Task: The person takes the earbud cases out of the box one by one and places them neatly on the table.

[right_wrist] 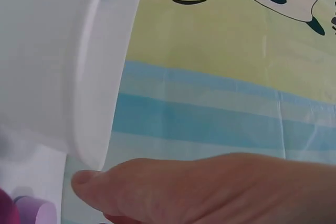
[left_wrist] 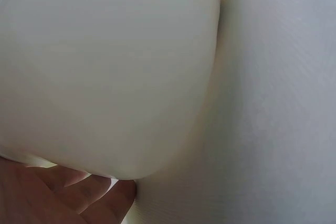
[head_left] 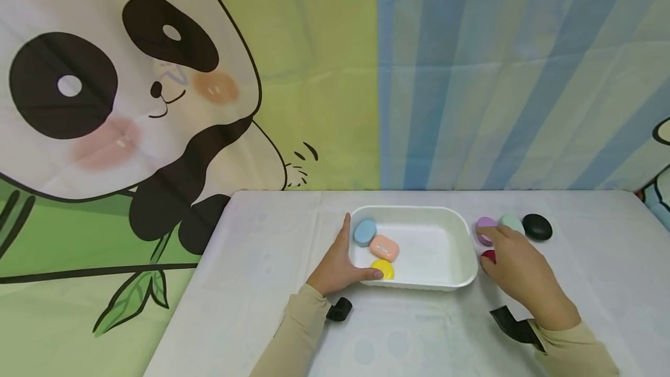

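Observation:
A white rectangular tray [head_left: 424, 249] holds a blue oval piece [head_left: 365, 232], a pink rounded block [head_left: 384, 248] and a yellow round piece [head_left: 385, 268] at its left end. My left hand [head_left: 340, 263] holds the tray's front left corner, the thumb over the front rim beside the yellow piece. In the left wrist view its fingers [left_wrist: 105, 195] lie against the tray's outer wall. My right hand [head_left: 515, 263] hovers right of the tray, its fingertips over a purple round piece [head_left: 485, 230]. A red piece [head_left: 489, 256] is partly hidden beneath that hand.
Behind the right hand lie a mint green piece [head_left: 511, 224] and a black round one [head_left: 537, 227]. A white cloth covers the table [head_left: 398, 336]. A curtain [head_left: 324, 74] with a panda and stripes hangs along the back edge. Black straps are at both wrists.

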The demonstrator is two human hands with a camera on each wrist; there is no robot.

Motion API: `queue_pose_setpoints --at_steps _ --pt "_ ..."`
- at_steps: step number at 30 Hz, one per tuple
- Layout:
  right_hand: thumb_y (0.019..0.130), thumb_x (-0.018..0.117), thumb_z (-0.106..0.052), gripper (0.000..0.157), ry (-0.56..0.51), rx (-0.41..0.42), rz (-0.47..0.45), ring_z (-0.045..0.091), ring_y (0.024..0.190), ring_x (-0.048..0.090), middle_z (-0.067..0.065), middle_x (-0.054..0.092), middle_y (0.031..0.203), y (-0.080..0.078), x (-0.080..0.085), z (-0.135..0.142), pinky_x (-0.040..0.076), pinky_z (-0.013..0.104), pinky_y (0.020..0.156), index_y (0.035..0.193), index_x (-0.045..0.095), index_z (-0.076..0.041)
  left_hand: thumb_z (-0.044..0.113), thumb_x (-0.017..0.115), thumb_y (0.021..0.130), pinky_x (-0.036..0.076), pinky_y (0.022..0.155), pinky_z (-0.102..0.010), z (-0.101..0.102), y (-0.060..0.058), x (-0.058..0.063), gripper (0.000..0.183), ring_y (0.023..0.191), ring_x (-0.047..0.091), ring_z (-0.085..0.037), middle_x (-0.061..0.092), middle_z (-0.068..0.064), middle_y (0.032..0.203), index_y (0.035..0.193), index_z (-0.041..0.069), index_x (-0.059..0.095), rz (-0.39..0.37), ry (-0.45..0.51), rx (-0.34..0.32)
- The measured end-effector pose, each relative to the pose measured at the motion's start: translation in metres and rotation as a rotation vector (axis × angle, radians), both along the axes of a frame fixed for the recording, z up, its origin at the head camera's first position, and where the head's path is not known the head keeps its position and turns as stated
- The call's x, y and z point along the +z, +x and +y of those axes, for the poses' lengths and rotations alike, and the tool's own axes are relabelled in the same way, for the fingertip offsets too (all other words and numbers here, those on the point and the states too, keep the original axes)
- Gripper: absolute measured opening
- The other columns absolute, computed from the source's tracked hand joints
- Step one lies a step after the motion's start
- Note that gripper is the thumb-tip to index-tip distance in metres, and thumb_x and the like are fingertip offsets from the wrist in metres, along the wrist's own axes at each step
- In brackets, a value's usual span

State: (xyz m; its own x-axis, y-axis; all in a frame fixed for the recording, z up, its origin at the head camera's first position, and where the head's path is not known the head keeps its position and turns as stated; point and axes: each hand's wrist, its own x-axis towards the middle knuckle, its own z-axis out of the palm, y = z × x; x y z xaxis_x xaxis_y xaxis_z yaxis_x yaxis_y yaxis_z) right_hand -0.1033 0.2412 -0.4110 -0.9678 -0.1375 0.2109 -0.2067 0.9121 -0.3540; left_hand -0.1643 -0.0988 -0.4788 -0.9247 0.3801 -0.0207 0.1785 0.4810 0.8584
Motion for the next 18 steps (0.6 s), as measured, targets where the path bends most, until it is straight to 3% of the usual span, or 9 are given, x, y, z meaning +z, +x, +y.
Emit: queue_pose_setpoints --at_steps 6,9,13,18 --pt "0.083 0.071 0.000 0.043 -0.041 0.017 0.011 0.028 0.080 0.055 0.027 0.059 0.119 -0.003 0.009 -0.016 0.046 0.035 0.055 0.125 0.063 0.004 0.047 0.093 0.068 0.023 0.119 -0.051 0.000 0.000 0.001 0.140 0.152 0.014 -0.024 0.006 -0.002 0.168 0.162 0.021 -0.008 0.005 -0.008 0.002" --pt "0.084 0.074 -0.001 0.044 -0.043 0.045 0.033 0.033 0.087 0.060 0.025 0.061 0.118 -0.005 0.010 -0.023 0.051 0.040 0.058 0.126 0.062 0.003 0.047 0.092 0.068 0.022 0.119 -0.051 0.000 0.001 0.002 0.140 0.152 0.013 -0.024 0.005 -0.002 0.168 0.162 0.022 -0.009 0.007 -0.011 0.006" --pt "0.084 0.077 -0.004 0.044 -0.052 0.073 0.062 0.043 0.109 0.058 0.024 0.064 0.118 -0.007 0.011 -0.032 0.054 0.052 0.074 0.125 0.063 0.002 0.047 0.092 0.068 0.022 0.119 -0.051 0.000 0.001 0.004 0.140 0.152 0.014 -0.024 0.006 -0.002 0.168 0.162 0.021 -0.009 0.003 -0.004 0.002" --pt "0.082 0.079 -0.003 0.046 -0.072 0.101 0.080 0.040 0.104 0.062 0.021 0.066 0.116 -0.010 0.014 -0.043 0.054 0.050 0.075 0.125 0.064 0.001 0.044 0.093 0.069 0.022 0.120 -0.050 0.001 0.001 0.004 0.140 0.152 0.013 -0.023 0.005 -0.002 0.168 0.162 0.019 -0.008 -0.004 -0.007 -0.003"
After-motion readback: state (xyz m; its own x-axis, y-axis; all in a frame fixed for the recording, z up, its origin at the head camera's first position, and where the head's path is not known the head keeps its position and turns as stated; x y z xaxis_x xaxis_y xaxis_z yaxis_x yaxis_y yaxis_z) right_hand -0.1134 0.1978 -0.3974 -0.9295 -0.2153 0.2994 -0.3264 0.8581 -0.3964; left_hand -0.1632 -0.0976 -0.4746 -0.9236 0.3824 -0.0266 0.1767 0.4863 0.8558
